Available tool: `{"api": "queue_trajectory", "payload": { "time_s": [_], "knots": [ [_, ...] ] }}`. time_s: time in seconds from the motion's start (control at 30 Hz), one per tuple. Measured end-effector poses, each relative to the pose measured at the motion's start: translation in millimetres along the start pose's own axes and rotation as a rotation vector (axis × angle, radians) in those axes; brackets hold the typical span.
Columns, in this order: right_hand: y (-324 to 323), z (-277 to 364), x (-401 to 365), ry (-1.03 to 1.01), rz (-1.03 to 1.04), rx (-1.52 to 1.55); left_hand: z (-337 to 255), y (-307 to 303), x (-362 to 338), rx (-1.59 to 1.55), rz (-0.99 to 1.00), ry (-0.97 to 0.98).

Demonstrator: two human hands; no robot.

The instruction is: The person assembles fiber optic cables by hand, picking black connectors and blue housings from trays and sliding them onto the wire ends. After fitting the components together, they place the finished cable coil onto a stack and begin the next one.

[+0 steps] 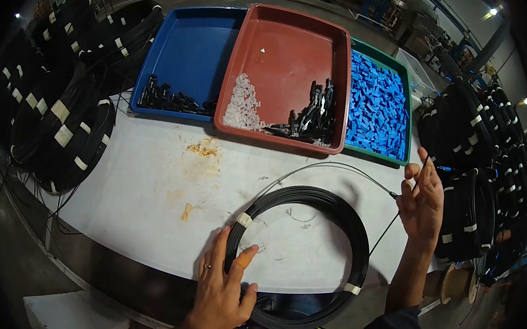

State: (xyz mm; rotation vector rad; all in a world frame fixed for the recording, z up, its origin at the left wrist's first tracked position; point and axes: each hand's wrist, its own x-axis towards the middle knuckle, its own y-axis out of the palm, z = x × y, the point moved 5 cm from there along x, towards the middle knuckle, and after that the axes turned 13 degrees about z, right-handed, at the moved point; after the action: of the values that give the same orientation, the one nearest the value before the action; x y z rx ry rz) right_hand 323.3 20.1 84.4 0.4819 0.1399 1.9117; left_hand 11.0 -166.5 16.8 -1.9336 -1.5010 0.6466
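Observation:
A black cable coil (310,195), bound with white tape at its left and lower right, overhangs the white table's front edge. My left hand (224,293) rests on the coil's left side with its fingers spread, a ring on one of them. Raised at the right, my right hand (422,206) has a thin black cable (383,234) running up from the coil between its fingers. Another loose cable end (361,172) arcs above the coil, and its dark tip (393,195) meets this hand near the palm. The exact grip is partly hidden.
Behind the coil stand a blue tray (196,31) with black parts, a red tray (296,41) with white and black pieces, and a green tray (408,129) full of blue pieces. Taped cable coils hang at left (65,117) and right (468,209). Yellowish stains (203,148) mark the tabletop.

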Motion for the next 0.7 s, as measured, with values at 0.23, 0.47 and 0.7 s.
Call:
{"api": "queue_trajectory", "payload": {
  "time_s": [0.23, 0.47, 0.7],
  "knots": [
    [19, -6, 23, 0.1, 0.011, -0.148, 6, -15, 30, 0.145, 0.137, 0.092],
    [71, -51, 39, 0.218, 0.217, -0.34, 25, -27, 66, 0.166, 0.299, 0.2],
    [69, -66, 50, 0.299, 0.092, -0.434, 37, -34, 88, 0.183, 0.414, 0.219]
  ]
}}
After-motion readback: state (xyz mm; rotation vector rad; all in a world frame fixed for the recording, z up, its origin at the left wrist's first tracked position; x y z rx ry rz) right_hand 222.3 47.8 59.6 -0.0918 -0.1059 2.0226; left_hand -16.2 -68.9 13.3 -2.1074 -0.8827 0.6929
